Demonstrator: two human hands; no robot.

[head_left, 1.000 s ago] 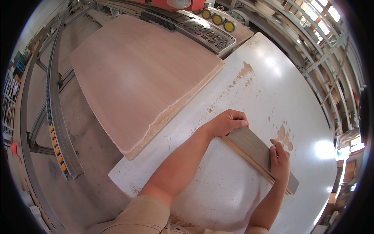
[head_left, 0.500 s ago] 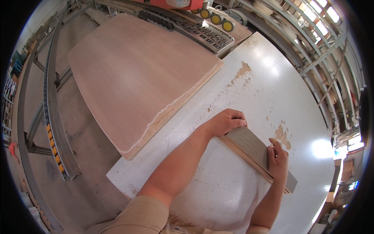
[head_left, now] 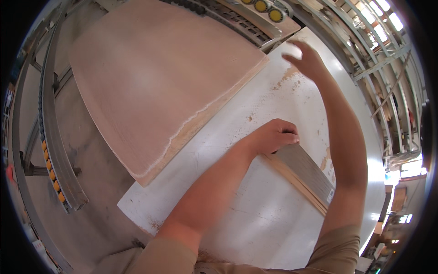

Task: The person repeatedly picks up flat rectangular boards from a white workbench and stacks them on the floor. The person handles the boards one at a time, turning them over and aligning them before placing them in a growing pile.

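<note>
A short stack of narrow boards (head_left: 299, 166) lies slantwise on the white table; its top face is grey wood grain and its side edges are pale. My left hand (head_left: 277, 136) is closed over the far end of this stack, fingers curled at its edge. Far up the table my right hand (head_left: 306, 60) is stretched out in the air, thumb and fingers apart, with nothing in it. That hand is slightly blurred. My right forearm covers the near end of the boards, where part of a small white label shows.
The white table (head_left: 219, 228) has worn brown patches. To the left lies a large pinkish-brown panel (head_left: 159, 82) with a ragged pale edge. Beyond it stands a machine with yellow round parts (head_left: 275, 16). A roller rail (head_left: 57, 137) runs at far left; metal racks (head_left: 388, 64) line the right.
My right hand has let go of the boards' near end and swung up to the table's far end. My left hand stays on the stack. The view has shifted slightly.
</note>
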